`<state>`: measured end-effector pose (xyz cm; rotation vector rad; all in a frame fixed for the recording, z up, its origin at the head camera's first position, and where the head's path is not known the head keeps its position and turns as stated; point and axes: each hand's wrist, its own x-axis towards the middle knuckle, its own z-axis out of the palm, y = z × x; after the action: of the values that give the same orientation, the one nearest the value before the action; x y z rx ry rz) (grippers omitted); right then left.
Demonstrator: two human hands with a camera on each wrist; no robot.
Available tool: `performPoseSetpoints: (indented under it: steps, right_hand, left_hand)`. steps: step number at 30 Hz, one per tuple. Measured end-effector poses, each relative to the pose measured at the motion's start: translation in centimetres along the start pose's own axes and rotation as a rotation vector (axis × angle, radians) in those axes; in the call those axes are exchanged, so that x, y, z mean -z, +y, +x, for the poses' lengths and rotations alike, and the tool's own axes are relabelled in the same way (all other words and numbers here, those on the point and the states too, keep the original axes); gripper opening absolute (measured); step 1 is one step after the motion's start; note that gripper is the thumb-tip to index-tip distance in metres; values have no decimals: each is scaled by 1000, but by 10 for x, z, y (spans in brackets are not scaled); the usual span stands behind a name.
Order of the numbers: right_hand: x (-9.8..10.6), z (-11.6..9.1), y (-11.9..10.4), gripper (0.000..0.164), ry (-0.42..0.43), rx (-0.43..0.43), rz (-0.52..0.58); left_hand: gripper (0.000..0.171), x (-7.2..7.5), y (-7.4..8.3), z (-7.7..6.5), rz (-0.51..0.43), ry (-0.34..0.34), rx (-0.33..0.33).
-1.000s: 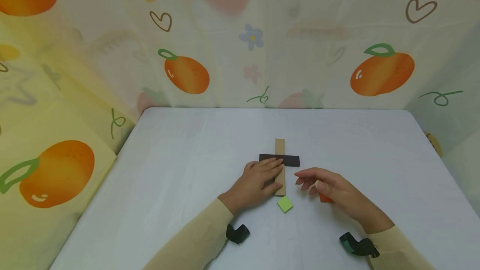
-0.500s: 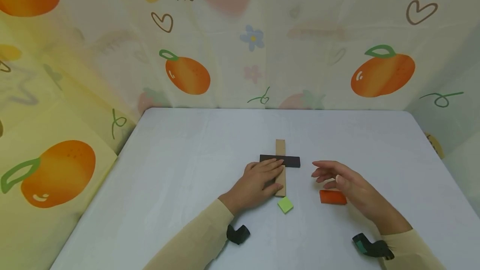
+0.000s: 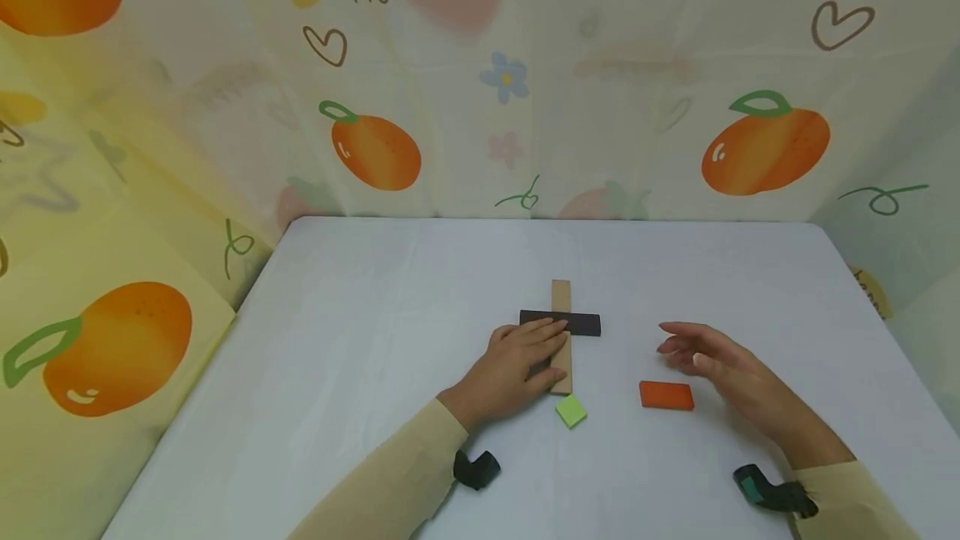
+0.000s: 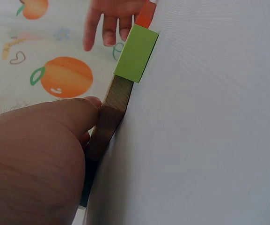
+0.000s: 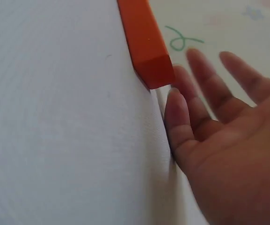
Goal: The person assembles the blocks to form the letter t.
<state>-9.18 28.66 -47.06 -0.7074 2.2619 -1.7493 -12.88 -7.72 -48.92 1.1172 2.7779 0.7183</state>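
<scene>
A long black block (image 3: 585, 324) lies crosswise over a tan wooden block (image 3: 561, 296), forming a cross on the table. My left hand (image 3: 517, 365) rests on this cross with extended fingers over the black block, the thumb at the wooden block's side. In the left wrist view, the thumb touches the wooden block (image 4: 107, 124); part of the black block is hidden. A lime green block (image 3: 572, 412) sits at the wooden block's near end. Beyond an orange-red block (image 3: 667, 395), my right hand (image 3: 738, 373) hovers with loosely bent fingers, holding nothing.
The white tabletop (image 3: 375, 315) meets a fruit-patterned cloth (image 3: 450, 148) at the back and left. A black curved piece (image 3: 476, 470) is at the left wrist and another black piece (image 3: 775, 492) at the right.
My right hand has moved to the right, away from the cross, uncovering the orange-red block. My left hand has stayed on the cross.
</scene>
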Motion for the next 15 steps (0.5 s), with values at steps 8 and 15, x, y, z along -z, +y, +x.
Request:
performPoseSetpoints:
  steps: [8,15]
  right_hand:
    - [-5,-4,5,51,-34,-168,-11]
    - [-8,-5,10,59,-41,-160,-148]
  left_hand:
    - [60,-1,-1,1,0,-3,2]
    - [60,-3,-2,1,-10,-4,2]
